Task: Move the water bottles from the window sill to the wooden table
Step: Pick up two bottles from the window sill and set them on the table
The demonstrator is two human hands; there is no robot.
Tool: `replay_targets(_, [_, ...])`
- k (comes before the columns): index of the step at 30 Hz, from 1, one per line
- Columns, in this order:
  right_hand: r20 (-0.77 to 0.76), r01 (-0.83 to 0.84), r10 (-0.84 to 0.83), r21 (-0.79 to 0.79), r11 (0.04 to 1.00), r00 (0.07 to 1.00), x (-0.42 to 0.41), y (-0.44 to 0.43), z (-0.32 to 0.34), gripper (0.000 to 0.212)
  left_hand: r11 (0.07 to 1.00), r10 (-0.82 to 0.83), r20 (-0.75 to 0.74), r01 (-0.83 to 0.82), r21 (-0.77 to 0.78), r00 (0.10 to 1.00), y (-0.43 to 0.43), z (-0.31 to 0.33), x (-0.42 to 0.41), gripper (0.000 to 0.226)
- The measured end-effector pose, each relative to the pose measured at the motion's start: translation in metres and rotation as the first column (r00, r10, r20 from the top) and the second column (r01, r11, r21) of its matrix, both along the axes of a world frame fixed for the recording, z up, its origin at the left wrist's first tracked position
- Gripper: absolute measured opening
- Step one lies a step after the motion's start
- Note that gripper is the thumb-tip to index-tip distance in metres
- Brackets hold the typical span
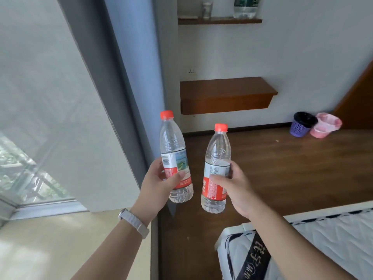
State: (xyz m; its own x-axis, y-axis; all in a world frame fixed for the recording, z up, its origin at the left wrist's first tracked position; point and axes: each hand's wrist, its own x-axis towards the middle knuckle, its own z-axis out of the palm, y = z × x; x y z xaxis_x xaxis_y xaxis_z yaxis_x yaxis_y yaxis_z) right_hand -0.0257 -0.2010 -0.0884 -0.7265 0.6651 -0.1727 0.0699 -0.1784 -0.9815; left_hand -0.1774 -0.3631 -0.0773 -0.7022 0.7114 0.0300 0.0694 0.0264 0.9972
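Note:
Two clear water bottles with red caps and red-and-white labels are held up in the air. My left hand (156, 184) grips the left bottle (172, 142) around its label. My right hand (235, 188) grips the right bottle (218, 150) the same way. Both bottles stand nearly upright, tilted slightly toward each other, and do not touch. The wall-mounted wooden table (226, 91) is ahead, beyond the bottles, with a bare top. The pale window sill (50, 239) lies at the lower left under my left forearm.
A window (24, 168) and grey curtain (129, 77) fill the left. A high wooden shelf (220, 20) holds a large bottle and a cup. A purple bin (301, 124) and pink basin (325, 125) sit on the wooden floor at right. A mattress corner (302, 249) is at lower right.

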Motion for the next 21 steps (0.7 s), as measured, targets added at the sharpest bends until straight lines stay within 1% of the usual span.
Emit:
replay_targets(2, [-0.008,0.007,-0.007,-0.003,1.0,1.0,-0.005,0.006,0.001,0.068,1.0,-0.004,0.006,0.004,-0.006,1.0,0.003,0.001,-0.005,0.062])
replay_targets(5, [-0.003,0.019,-0.019,0.004,1.0,1.0,-0.014,0.017,-0.001,0.056,1.0,0.008,0.029,-0.008,0.001,1.0,0.012,-0.002,-0.017,0.069])
replay_targets(7, [0.014,0.013,-0.013,0.008,1.0,1.0,-0.021,0.027,-0.005,0.052,1.0,0.014,0.04,-0.014,-0.004,0.999,0.022,-0.003,-0.025,0.07])
replay_targets(13, [0.021,0.021,-0.02,-0.044,0.999,1.0,-0.048,0.07,-0.022,0.052,1.0,-0.012,0.076,0.014,-0.027,0.997,0.068,-0.009,-0.05,0.057])
replay_targets(15, [0.008,0.033,-0.032,-0.085,0.996,0.999,-0.062,0.091,-0.029,0.052,0.999,-0.006,0.084,0.01,-0.036,0.996,0.092,-0.008,-0.064,0.052])
replay_targets(18, [-0.025,0.046,-0.05,-0.159,0.986,0.998,-0.084,0.134,-0.033,0.052,0.996,-0.038,0.059,0.043,-0.075,0.997,0.138,-0.002,-0.088,0.042])
replay_targets(21, [-0.06,0.05,-0.061,-0.166,0.985,0.996,-0.102,0.184,-0.035,0.063,0.993,-0.054,0.025,0.057,-0.107,0.998,0.195,0.007,-0.11,0.039])
